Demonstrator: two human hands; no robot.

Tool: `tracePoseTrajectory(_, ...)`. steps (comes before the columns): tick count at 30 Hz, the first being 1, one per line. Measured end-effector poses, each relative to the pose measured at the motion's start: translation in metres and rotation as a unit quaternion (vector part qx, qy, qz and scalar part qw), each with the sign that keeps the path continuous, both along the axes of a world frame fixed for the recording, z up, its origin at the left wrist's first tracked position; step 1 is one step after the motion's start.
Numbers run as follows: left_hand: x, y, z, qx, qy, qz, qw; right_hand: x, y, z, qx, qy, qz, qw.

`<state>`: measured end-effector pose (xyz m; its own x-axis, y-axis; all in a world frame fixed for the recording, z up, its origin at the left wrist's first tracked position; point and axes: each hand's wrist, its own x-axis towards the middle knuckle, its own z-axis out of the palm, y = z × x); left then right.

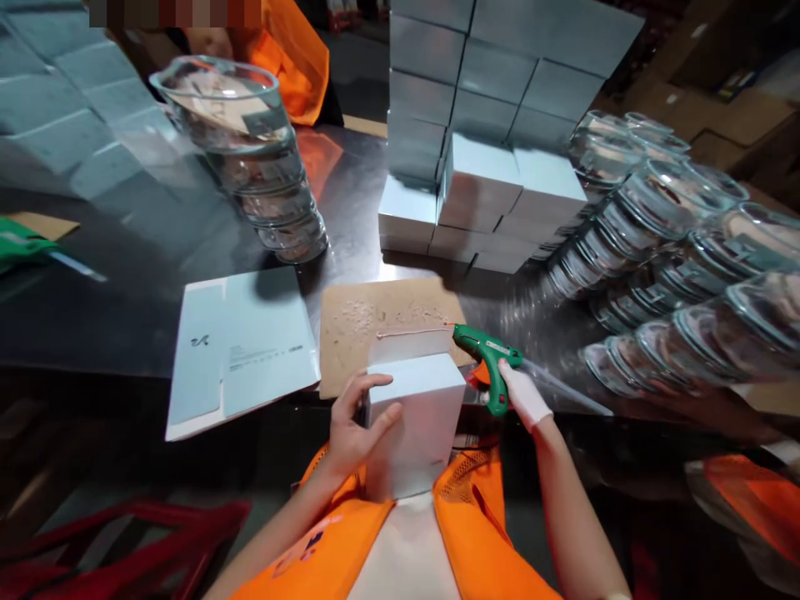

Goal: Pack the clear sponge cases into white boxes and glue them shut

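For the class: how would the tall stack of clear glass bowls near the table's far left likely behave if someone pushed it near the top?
The stack of glass bowls stands tall and already leans, so it would probably tip. Glass on the smooth metal table may slide and would likely break.

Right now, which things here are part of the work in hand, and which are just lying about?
In hand:
- white box, gripped by the left hand
- green glue gun in the right hand
- cardboard pad under it

Lying about:
- flat box sheet
- stacked glass bowls
- piled boxes

stacked glass bowls [250, 150]; pale boxes [481, 125]; flat carton [243, 350]
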<state>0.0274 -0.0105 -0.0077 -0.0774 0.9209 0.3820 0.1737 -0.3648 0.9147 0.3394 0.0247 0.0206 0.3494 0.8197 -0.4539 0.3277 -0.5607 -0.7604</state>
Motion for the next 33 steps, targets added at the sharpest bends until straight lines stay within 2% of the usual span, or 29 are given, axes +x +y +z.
tracePoseTrajectory(3, -0.001, 0.002, 0.000, -0.002, -0.010, -0.005, 1.000, 0.002, -0.006, 0.014, 0.032, -0.110, -0.022, 0.993)
tracePoseTrajectory(5, 0.001, 0.003, -0.001, -0.009, -0.012, -0.016, 1.000, -0.010, -0.010, 0.024, 0.110, -0.107, -0.033, 0.988)
tracePoseTrajectory(7, 0.003, 0.005, -0.003, -0.010, -0.012, -0.036, 0.999, -0.031, -0.011, 0.030, 0.188, -0.009, -0.007, 0.982)
tracePoseTrajectory(8, 0.005, 0.005, -0.004, -0.005, -0.014, -0.050, 0.999, -0.042, -0.010, 0.030, 0.204, 0.064, 0.022, 0.977)
tracePoseTrajectory(11, 0.009, 0.006, -0.009, 0.017, -0.029, -0.074, 0.997, -0.069, -0.005, 0.022, 0.174, 0.246, 0.084, 0.950)
tracePoseTrajectory(14, 0.013, 0.006, -0.017, 0.020, -0.057, -0.073, 0.996, -0.074, -0.004, 0.009, 0.181, 0.303, 0.057, 0.934)
tracePoseTrajectory(16, 0.015, 0.008, -0.023, 0.015, -0.104, -0.066, 0.992, -0.066, -0.008, 0.006, 0.203, 0.291, 0.078, 0.932)
tracePoseTrajectory(18, 0.016, 0.011, -0.027, 0.017, -0.169, -0.060, 0.984, -0.053, -0.014, 0.009, 0.235, 0.269, 0.187, 0.915)
tracePoseTrajectory(19, 0.016, 0.013, -0.029, 0.022, -0.193, -0.062, 0.979, -0.047, -0.017, 0.013, 0.256, 0.251, 0.259, 0.897)
tracePoseTrajectory(21, 0.013, 0.015, -0.031, 0.035, -0.201, -0.082, 0.976, -0.040, -0.023, 0.022, 0.302, 0.194, 0.376, 0.854)
tracePoseTrajectory(22, 0.011, 0.016, -0.032, 0.039, -0.188, -0.093, 0.977, -0.040, -0.025, 0.025, 0.324, 0.158, 0.405, 0.840)
tracePoseTrajectory(25, 0.005, 0.015, -0.032, 0.033, -0.148, -0.100, 0.983, -0.049, -0.028, 0.031, 0.382, 0.044, 0.439, 0.812)
tracePoseTrajectory(27, 0.002, 0.013, -0.030, 0.025, -0.137, -0.092, 0.986, -0.058, -0.028, 0.029, 0.409, 0.003, 0.443, 0.798)
tracePoseTrajectory(29, 0.003, 0.012, -0.027, 0.033, -0.132, -0.092, 0.986, -0.064, -0.029, 0.026, 0.429, -0.005, 0.434, 0.792)
tracePoseTrajectory(33, 0.010, 0.013, -0.020, 0.103, -0.120, -0.108, 0.981, -0.066, -0.029, 0.019, 0.449, 0.026, 0.425, 0.786)
